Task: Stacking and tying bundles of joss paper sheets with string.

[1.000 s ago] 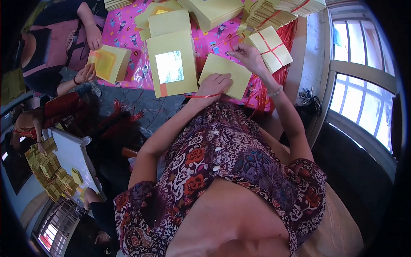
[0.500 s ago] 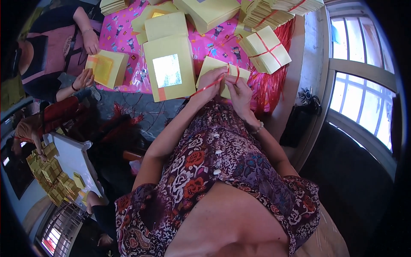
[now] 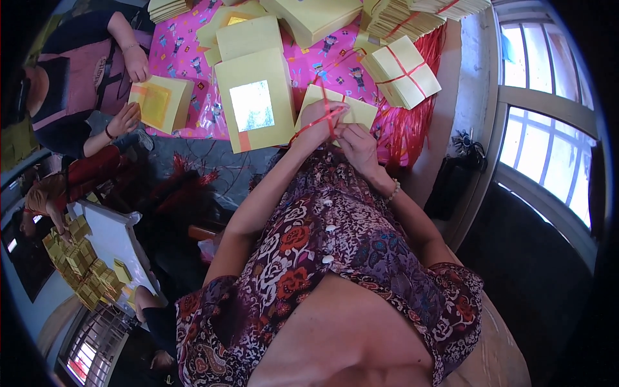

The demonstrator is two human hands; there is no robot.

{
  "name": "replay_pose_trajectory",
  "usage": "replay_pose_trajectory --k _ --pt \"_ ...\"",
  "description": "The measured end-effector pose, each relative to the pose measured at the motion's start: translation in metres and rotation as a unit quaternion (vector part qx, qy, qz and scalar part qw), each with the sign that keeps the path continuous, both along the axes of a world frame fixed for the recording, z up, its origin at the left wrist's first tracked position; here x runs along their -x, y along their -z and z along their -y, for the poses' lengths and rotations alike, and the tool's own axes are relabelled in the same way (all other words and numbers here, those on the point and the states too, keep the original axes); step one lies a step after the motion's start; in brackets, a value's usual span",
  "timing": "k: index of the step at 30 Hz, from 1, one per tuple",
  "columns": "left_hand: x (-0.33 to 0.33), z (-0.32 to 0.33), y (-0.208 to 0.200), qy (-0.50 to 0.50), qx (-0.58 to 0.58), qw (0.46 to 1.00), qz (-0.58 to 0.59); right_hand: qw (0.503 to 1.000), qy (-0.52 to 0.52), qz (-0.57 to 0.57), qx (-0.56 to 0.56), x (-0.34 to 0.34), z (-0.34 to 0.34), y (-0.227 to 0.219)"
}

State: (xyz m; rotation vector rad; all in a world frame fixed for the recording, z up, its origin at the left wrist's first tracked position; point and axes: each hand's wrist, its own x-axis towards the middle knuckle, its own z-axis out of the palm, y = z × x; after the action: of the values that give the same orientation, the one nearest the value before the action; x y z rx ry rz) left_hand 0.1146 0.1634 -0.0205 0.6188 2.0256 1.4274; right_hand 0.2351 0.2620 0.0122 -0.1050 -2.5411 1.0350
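Close in front of me on the table lies a stack of yellow paper sheets (image 3: 364,115), with a red plastic ribbon (image 3: 324,97) around it. My left hand (image 3: 314,115) rests over the stack's left part, its fingers closed on the ribbon, which also trails across the back of this hand. Beside it my right hand (image 3: 359,147) pinches the ribbon at the stack's near edge, with its fingertips partly hidden. Just left of my hands stands a larger yellow paper stack (image 3: 277,80) with a silver square (image 3: 251,106) on top.
A tied yellow bundle (image 3: 400,68) lies to the right, by hanging red ribbon strands (image 3: 422,106). More paper stacks (image 3: 316,16) fill the far side of the pink patterned tablecloth (image 3: 216,106). At left a co-worker's hands (image 3: 127,119) hold a yellow stack (image 3: 158,103). A barred window (image 3: 545,151) is at right.
My right hand has moved slightly down and toward me. A length of red ribbon now stands up in a loop above the stack and crosses my left hand.
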Motion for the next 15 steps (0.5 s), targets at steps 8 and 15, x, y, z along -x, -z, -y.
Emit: replay_pose_trajectory --k 8,15 --pt "-0.003 -0.006 -0.01 0.008 0.027 0.991 -0.134 0.982 -0.175 0.048 -0.046 -0.009 0.01 -0.023" --pt "-0.019 0.001 -0.014 -0.016 -0.01 0.97 -0.244 0.941 -0.238 0.19 0.149 0.0 -0.015 -0.062"
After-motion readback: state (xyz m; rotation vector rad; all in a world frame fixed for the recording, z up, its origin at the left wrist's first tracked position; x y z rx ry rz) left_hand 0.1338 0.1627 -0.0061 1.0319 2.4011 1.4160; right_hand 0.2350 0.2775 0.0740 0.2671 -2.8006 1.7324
